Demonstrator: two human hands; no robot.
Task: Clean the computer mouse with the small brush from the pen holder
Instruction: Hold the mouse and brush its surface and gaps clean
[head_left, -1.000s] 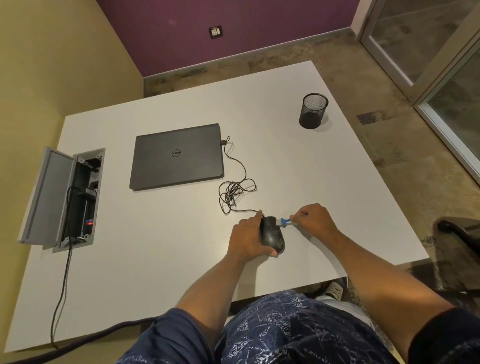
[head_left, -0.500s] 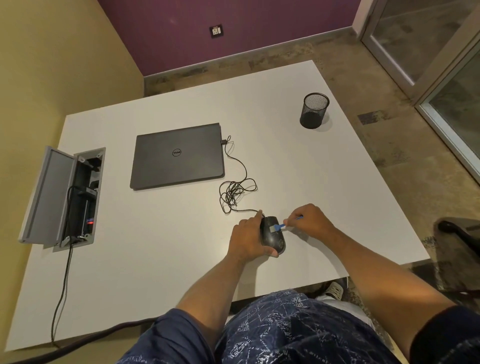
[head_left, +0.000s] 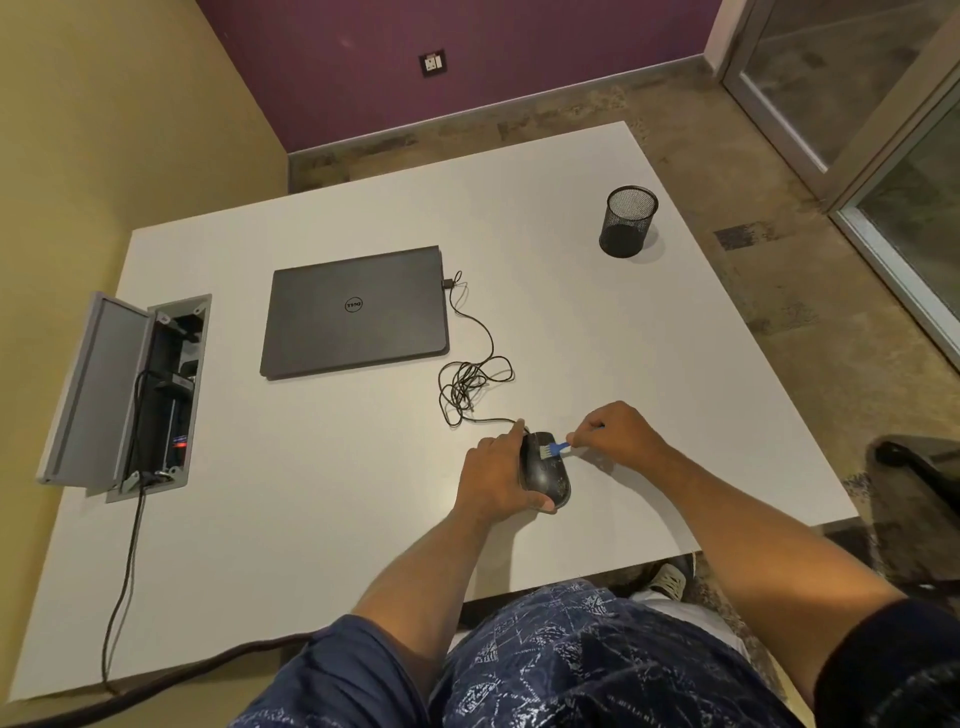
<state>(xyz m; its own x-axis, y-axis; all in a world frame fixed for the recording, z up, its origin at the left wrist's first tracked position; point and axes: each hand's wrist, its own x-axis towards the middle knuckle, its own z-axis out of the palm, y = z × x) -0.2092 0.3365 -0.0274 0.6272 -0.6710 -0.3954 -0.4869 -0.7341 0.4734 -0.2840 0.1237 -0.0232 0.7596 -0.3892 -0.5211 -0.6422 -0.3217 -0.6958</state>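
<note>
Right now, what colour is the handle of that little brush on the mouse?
Blue. The brush handle shows best in the head view, pinched by the right hand.

White table (head_left: 597, 312) on mottled brown floor (head_left: 779, 291). Purple wall (head_left: 519, 52) beyond the table's far edge; yellow wall (head_left: 104, 130) at its left. Glass doors (head_left: 893, 130) to its right.

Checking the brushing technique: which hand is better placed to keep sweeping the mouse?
Right. The right hand already pinches the small brush, bristles on the mouse. The left hand grips the mouse, steadying it on the table.
</note>
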